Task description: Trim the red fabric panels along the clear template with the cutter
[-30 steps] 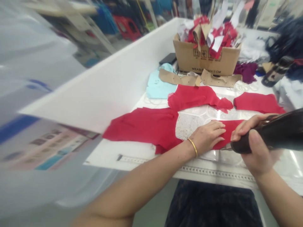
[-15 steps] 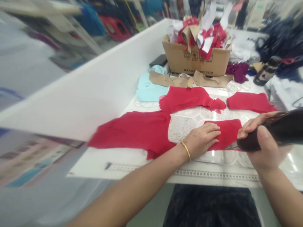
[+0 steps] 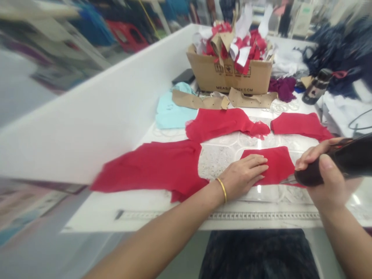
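Observation:
My left hand lies flat, fingers stretched out, on a small red fabric piece over a clear template at the table's front. It wears a gold bangle. My right hand is wrapped round the dark handle of large scissors, whose tip meets the right edge of that red piece. The blades are mostly hidden. A larger red fabric piece lies to the left of my left hand.
Two more red pieces lie farther back, with a light blue cloth, brown paper patterns and a cardboard box full of scraps. A white wall panel borders the left. A dark bottle stands at right. A ruler strip runs along the front edge.
The view has swung left, so everything sits further right and lower than before. Both hands keep their hold on the red piece and the scissors.

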{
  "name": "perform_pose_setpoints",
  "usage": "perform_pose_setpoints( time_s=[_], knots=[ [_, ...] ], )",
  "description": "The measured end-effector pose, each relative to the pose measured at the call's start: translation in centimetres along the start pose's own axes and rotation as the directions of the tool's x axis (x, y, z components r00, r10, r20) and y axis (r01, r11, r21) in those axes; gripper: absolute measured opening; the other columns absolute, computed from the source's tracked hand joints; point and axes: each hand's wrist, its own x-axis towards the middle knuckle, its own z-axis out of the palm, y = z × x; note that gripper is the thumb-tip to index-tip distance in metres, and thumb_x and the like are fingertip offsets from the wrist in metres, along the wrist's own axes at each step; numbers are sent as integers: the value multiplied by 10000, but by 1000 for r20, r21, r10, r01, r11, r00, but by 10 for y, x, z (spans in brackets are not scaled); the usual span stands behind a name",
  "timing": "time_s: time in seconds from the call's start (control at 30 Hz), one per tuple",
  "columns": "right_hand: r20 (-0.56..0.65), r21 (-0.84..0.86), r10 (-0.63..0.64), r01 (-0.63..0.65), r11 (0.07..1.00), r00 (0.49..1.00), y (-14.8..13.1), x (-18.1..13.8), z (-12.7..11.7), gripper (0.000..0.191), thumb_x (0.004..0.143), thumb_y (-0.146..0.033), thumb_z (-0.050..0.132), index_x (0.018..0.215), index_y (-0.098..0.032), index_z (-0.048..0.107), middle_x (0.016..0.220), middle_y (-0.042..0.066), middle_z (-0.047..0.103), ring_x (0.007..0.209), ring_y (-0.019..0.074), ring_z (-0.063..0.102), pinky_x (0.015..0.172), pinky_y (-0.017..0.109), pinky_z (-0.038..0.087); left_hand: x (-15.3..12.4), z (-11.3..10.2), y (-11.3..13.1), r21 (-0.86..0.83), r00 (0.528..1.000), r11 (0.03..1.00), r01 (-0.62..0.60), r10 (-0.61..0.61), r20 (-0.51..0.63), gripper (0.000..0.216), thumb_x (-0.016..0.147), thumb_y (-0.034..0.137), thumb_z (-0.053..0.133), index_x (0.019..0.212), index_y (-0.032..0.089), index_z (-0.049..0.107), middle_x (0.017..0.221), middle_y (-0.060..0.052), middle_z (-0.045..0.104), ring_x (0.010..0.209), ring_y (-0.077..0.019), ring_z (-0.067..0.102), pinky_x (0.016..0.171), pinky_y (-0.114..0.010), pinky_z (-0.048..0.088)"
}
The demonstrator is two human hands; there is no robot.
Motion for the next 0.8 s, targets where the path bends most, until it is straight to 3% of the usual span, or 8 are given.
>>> perform_pose_setpoints(
  time_s=[0.33,0.8],
  knots=[
    [-34,15,21,-20,1000,999,-1,0,-12,295,893,-313,787,1116,-254,603,720,-48,657,579,143,614,559,295,553,-1,10,7,4,996,1000,-31,30,79,312,1100,227,450,1305,130,664,1373,-147,688,1349,-263,618,1139,-466,555],
    [8,-45,-9,9,999,1000,2,-2,-14,199,944,-321,732,1078,-253,601,706,-39,662,595,147,623,585,296,566,0,12,8,41,993,999,-27,22,120,335,1102,227,420,1316,107,648,1409,-165,660,1380,-278,591,1155,-476,534]
  ],
)
